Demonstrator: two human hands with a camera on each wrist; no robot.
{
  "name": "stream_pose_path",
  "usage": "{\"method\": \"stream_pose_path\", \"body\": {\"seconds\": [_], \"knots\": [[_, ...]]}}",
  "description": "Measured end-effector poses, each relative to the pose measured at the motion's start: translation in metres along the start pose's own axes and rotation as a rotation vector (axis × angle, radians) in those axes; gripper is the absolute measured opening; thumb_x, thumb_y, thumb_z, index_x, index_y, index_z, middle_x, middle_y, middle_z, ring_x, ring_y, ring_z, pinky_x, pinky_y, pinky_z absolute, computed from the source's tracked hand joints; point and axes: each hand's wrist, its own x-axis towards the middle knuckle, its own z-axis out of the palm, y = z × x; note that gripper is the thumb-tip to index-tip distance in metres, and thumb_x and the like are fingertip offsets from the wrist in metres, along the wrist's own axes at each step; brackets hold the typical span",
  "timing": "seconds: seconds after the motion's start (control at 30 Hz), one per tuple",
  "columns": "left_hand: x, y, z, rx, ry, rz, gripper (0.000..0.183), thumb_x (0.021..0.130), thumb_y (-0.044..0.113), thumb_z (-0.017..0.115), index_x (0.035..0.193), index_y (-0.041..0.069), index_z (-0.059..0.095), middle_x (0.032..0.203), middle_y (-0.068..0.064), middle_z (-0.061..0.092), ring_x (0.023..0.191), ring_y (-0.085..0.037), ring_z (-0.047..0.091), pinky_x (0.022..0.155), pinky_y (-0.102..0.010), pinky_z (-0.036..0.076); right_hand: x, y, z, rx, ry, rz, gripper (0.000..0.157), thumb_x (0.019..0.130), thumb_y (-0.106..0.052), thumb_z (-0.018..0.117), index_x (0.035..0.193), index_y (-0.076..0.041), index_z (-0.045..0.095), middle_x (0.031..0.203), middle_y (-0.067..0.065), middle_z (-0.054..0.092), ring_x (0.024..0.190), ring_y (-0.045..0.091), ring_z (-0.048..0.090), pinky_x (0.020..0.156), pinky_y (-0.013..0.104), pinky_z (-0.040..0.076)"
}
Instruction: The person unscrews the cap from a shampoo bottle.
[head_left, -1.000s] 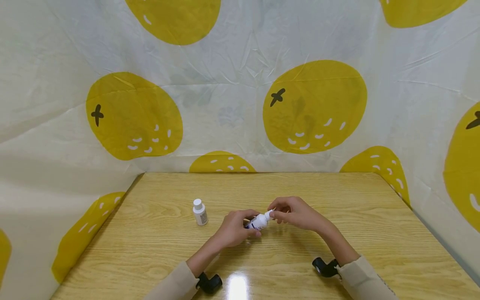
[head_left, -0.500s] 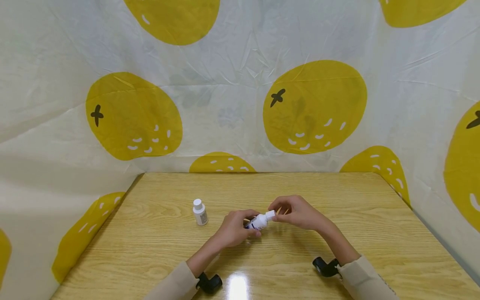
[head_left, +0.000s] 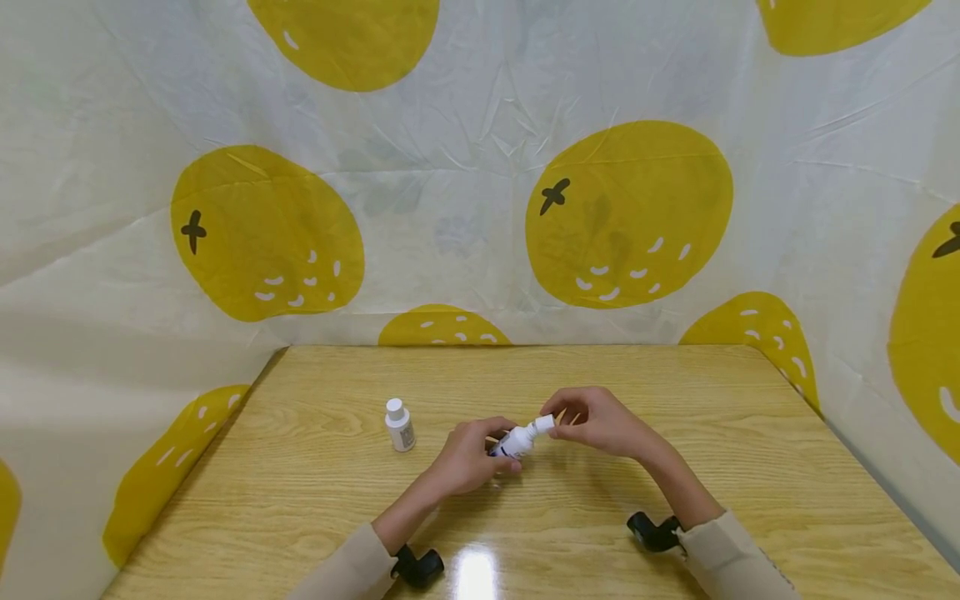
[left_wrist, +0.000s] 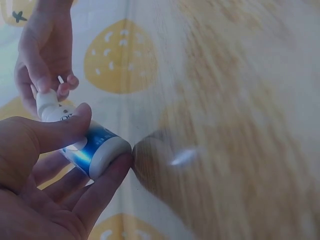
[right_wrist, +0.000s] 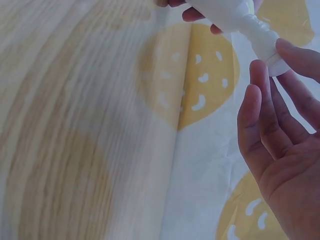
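Observation:
My left hand [head_left: 467,458] grips a small white plastic bottle [head_left: 516,444] round its body, tilted with its neck up to the right. In the left wrist view the bottle [left_wrist: 105,137] shows a blue label and a white base, with the thumb across its side. My right hand [head_left: 600,423] pinches the white screw cap [head_left: 545,424] between thumb and fingertips. The right wrist view shows the cap [right_wrist: 265,46] at the mouth end, with ridged threads on the neck [right_wrist: 253,25] behind it. The right hand's other fingers are loosely bent, holding nothing.
A second small white capped bottle [head_left: 401,427] stands upright on the wooden table [head_left: 300,500], left of my hands. A cloth with yellow fruit prints [head_left: 450,233] hangs behind the table and along its sides. Black wrist cameras sit at both sleeves.
My right hand has shifted slightly up and right with the cap, and more of the bottle's neck shows. The left hand and the standing bottle have stayed in place.

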Motion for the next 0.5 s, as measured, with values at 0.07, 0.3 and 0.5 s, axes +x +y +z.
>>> {"method": "stream_pose_path", "body": {"seconds": [0.07, 0.3, 0.5], "knots": [[0.0003, -0.0003, 0.0001, -0.012, 0.003, -0.002, 0.04, 0.085, 0.017, 0.086, 0.123, 0.016, 0.072, 0.112, -0.007, 0.077, 0.099, -0.024, 0.076, 0.078, -0.032, 0.062, -0.001, 0.0004, -0.0014, -0.004, 0.01, 0.005, 0.021, 0.093, -0.017, 0.079, 0.111, -0.007, 0.074, 0.098, 0.008, 0.073, 0.077, 0.015, 0.064, 0.063, 0.025, 0.054], [0.0003, -0.0031, 0.0018, -0.062, 0.028, 0.003, 0.042, 0.086, 0.016, 0.086, 0.125, 0.015, 0.07, 0.114, -0.008, 0.075, 0.1, -0.025, 0.075, 0.082, -0.035, 0.062, -0.0034, 0.0035, -0.0053, -0.031, 0.032, -0.011, 0.021, 0.094, -0.02, 0.077, 0.112, -0.008, 0.074, 0.103, 0.008, 0.074, 0.082, 0.013, 0.065, 0.066, 0.025, 0.056], [0.0006, -0.0038, 0.0023, -0.107, 0.069, -0.01, 0.041, 0.085, 0.015, 0.086, 0.123, 0.014, 0.069, 0.118, -0.009, 0.073, 0.105, -0.029, 0.074, 0.087, -0.041, 0.062, -0.0035, 0.0082, -0.0068, -0.053, 0.058, 0.02, 0.02, 0.094, -0.021, 0.078, 0.11, -0.01, 0.075, 0.101, 0.005, 0.074, 0.081, 0.013, 0.065, 0.066, 0.025, 0.056]]}}
